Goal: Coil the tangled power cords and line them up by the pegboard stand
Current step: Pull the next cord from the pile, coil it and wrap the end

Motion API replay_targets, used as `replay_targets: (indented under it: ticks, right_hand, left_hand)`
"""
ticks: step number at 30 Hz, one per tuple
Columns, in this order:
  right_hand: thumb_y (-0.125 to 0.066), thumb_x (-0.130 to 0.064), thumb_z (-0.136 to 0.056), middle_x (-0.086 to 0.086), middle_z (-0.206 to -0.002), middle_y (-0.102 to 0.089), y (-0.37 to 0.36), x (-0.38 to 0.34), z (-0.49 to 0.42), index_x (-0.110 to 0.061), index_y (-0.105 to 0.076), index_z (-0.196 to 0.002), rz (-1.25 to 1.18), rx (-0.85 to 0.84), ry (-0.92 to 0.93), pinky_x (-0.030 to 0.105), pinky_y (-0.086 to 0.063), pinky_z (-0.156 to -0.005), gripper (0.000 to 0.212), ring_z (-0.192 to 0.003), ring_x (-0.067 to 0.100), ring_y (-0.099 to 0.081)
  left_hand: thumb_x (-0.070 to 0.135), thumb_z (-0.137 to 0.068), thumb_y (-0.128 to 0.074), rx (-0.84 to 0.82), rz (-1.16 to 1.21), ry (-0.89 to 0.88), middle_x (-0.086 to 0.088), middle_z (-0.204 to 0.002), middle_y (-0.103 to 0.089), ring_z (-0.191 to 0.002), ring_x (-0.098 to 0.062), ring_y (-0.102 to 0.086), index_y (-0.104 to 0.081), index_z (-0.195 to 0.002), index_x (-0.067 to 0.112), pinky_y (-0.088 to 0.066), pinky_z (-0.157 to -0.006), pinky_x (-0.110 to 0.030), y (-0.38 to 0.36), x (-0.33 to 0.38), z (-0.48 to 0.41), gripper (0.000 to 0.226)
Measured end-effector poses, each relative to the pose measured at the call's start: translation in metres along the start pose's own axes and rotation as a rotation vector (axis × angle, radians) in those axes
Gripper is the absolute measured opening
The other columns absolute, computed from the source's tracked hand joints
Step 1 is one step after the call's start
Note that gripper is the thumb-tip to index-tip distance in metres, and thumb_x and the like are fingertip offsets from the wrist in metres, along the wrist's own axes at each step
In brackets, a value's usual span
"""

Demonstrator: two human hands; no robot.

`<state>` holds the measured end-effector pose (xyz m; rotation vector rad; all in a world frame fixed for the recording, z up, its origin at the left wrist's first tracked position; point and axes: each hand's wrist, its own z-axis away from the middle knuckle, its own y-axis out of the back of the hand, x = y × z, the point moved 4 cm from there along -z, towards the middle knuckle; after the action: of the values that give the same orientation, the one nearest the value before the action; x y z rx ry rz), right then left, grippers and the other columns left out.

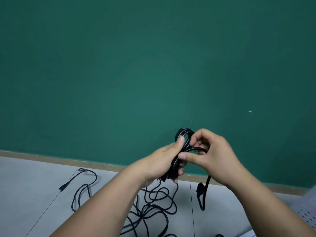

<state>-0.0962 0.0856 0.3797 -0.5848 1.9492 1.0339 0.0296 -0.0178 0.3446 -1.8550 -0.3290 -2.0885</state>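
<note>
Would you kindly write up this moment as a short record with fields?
left hand: grips the coiled black power cord
right hand: pinches a strand of it across the coil
cord tail: hangs below the right hand, connector at its end
floor: tangled black cords lie uncoiled
pegboard: corner at lower right edge
backdrop: green wall

The left hand (162, 161) and right hand (210, 156) hide much of the coiled cord (183, 132). Forearms (106, 202) mask the tangled cords (153, 207), which run off the near edge. The pegboard stand (307, 218) is cropped, near right. Wall specks (250, 111) are too small to identify.
</note>
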Motion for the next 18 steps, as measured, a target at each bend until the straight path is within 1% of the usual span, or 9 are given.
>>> replay_targets:
  ticks: [2,3,5,7,9,10,13,16,18]
  right_hand:
    - [-0.099,-0.037,-0.061,-0.006,-0.075,-0.061,0.001,0.002,-0.001,-0.025,-0.060,-0.086,-0.030,0.012,-0.004,0.030,-0.039,-0.062,0.048,-0.066,0.012,-0.046]
    - [-0.097,-0.035,-0.061,-0.006,-0.076,-0.060,0.001,0.001,-0.001,-0.024,-0.059,-0.085,-0.010,0.025,0.006,0.028,-0.039,-0.062,0.046,-0.068,0.013,-0.046]
    - [-0.099,-0.026,-0.064,-0.008,-0.076,-0.053,0.003,-0.002,0.001,-0.024,-0.057,-0.081,0.034,0.046,0.021,0.019,-0.038,-0.062,0.046,-0.068,0.008,-0.044]
    - [-0.098,-0.020,-0.071,-0.006,-0.073,-0.052,0.005,-0.002,0.001,-0.020,-0.055,-0.083,-0.033,0.001,-0.001,0.020,-0.038,-0.062,0.045,-0.065,0.008,-0.043]
    - [-0.089,-0.010,-0.083,0.002,-0.074,-0.058,0.008,0.000,0.000,-0.014,-0.054,-0.092,-0.232,-0.077,-0.051,0.031,-0.042,-0.068,0.036,-0.068,0.018,-0.050]
    - [-0.085,-0.006,-0.087,0.006,-0.078,-0.061,0.011,0.001,-0.001,-0.012,-0.054,-0.096,-0.292,-0.085,-0.070,0.036,-0.044,-0.070,0.032,-0.070,0.022,-0.053]
    - [-0.075,-0.001,-0.093,0.009,-0.092,-0.064,0.014,0.006,-0.001,-0.005,-0.055,-0.107,-0.339,-0.099,-0.148,0.033,-0.056,-0.073,0.025,-0.070,0.025,-0.065]
    - [-0.068,-0.006,-0.099,0.014,-0.087,-0.067,0.006,0.013,0.004,-0.001,-0.057,-0.113,-0.385,-0.200,-0.284,0.037,-0.063,-0.081,0.019,-0.080,0.030,-0.074]
    - [-0.064,-0.009,-0.103,0.013,-0.083,-0.068,0.005,0.014,0.003,-0.002,-0.063,-0.113,-0.388,-0.185,-0.263,0.038,-0.063,-0.084,0.012,-0.082,0.029,-0.075]
  left_hand:
    - [0.069,-0.099,-0.052,-0.069,-0.016,0.003,0.001,-0.082,-0.049,-0.072,-0.018,-0.055,-0.052,-0.099,0.018,-0.050,-0.062,-0.035,-0.002,0.001,0.001,0.051]
    - [0.064,-0.099,-0.057,-0.111,-0.059,-0.008,0.001,-0.083,-0.048,-0.073,-0.016,-0.055,-0.052,-0.098,0.020,-0.049,-0.062,-0.034,-0.003,0.002,0.002,0.044]
    - [0.047,-0.102,-0.063,-0.203,-0.159,-0.038,0.004,-0.083,-0.046,-0.074,-0.013,-0.055,-0.055,-0.093,0.026,-0.051,-0.063,-0.030,-0.003,0.004,0.006,0.025]
    - [0.035,-0.107,-0.061,-0.250,-0.175,-0.037,0.005,-0.082,-0.044,-0.074,-0.011,-0.055,-0.054,-0.101,0.023,-0.051,-0.062,-0.027,-0.003,0.003,0.009,0.015]
    - [0.028,-0.109,-0.058,-0.220,-0.147,-0.027,0.005,-0.082,-0.043,-0.072,-0.012,-0.053,-0.052,-0.107,0.020,-0.050,-0.060,-0.027,0.001,0.001,0.007,0.010]
    - [0.029,-0.109,-0.057,-0.194,-0.118,-0.019,0.004,-0.081,-0.043,-0.071,-0.013,-0.053,-0.052,-0.109,0.019,-0.049,-0.058,-0.027,0.004,0.000,0.007,0.012]
    - [0.037,-0.108,-0.057,-0.096,-0.021,-0.018,0.003,-0.079,-0.046,-0.067,-0.015,-0.051,-0.055,-0.112,0.014,-0.044,-0.054,-0.028,0.009,-0.002,0.003,0.024]
    - [0.036,-0.111,-0.051,-0.006,-0.012,-0.048,0.002,-0.077,-0.045,-0.064,-0.015,-0.049,-0.055,-0.107,0.013,-0.043,-0.053,-0.028,0.011,-0.001,0.001,0.023]
    - [0.039,-0.111,-0.048,0.047,-0.009,-0.053,0.004,-0.075,-0.045,-0.063,-0.013,-0.048,-0.054,-0.105,0.015,-0.042,-0.052,-0.028,0.013,0.001,-0.001,0.026]
